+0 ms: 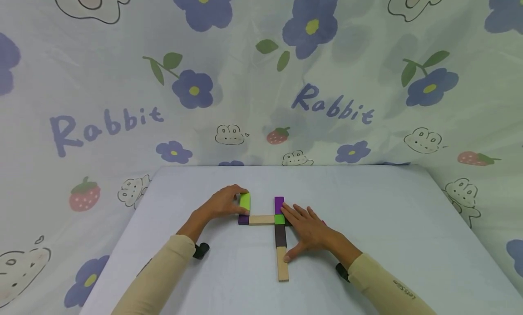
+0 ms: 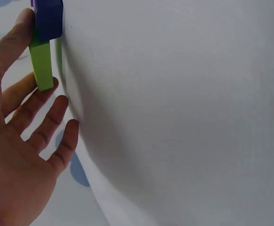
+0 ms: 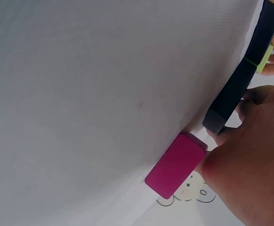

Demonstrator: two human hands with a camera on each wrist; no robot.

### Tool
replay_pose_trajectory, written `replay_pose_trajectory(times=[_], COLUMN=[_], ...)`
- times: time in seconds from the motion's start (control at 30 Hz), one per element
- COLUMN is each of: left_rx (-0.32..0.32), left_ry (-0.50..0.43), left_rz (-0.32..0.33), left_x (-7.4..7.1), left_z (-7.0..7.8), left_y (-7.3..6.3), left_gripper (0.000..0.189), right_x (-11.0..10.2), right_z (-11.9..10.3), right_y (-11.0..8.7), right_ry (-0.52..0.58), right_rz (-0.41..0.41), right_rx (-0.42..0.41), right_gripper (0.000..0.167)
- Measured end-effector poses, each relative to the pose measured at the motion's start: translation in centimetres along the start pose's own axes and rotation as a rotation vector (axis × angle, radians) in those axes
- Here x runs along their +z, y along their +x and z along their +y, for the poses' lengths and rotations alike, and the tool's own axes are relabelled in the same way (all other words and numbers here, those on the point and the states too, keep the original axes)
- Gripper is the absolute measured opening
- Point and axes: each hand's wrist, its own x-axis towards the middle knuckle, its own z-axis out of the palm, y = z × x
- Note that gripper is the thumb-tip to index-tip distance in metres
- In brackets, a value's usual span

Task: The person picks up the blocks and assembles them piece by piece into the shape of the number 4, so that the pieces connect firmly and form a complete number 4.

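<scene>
My left hand (image 1: 222,202) grips a lime green block (image 1: 245,200) lengthwise, thumb at its near end and fingertips at its far end. The green block meets a dark purple block (image 1: 243,220), the left end of a cross-like row of blocks. A pale wooden block (image 1: 262,220) leads from there to a small green block (image 1: 279,219) at the centre. My right hand (image 1: 307,230) lies spread over the right part of the row, fingertips at the purple block (image 1: 278,204) and thumb on the lower wooden block (image 1: 283,266). A dark brown block (image 1: 280,236) joins these below the centre.
A magenta block (image 3: 177,165) and a long black block (image 3: 228,96) show beside the right hand, mostly hidden from the head view. White cloth covers the table (image 1: 196,287). A printed curtain (image 1: 253,79) hangs behind.
</scene>
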Motion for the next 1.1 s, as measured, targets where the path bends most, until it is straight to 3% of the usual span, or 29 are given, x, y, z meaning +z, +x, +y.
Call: replay_pose_trajectory(times=[0.33, 0.6, 1.1], left_rx=[0.019, 0.083, 0.063], left_ry=[0.001, 0.043, 0.037], left_rz=[0.005, -0.005, 0.000], left_x=[0.05, 0.21, 0.41], left_z=[-0.29, -0.59, -0.49], left_y=[0.12, 0.27, 0.17], left_gripper=[0.073, 0.073, 0.068], right_x=[-0.04, 0.05, 0.02], right_z=[0.03, 0.10, -0.03], right_y=[0.01, 0.01, -0.10], right_ry=[0.002, 0.004, -0.002], right_rz=[0.004, 0.007, -0.003], right_rx=[-0.006, -0.013, -0.011], right_gripper=[0.138, 0.139, 0.140])
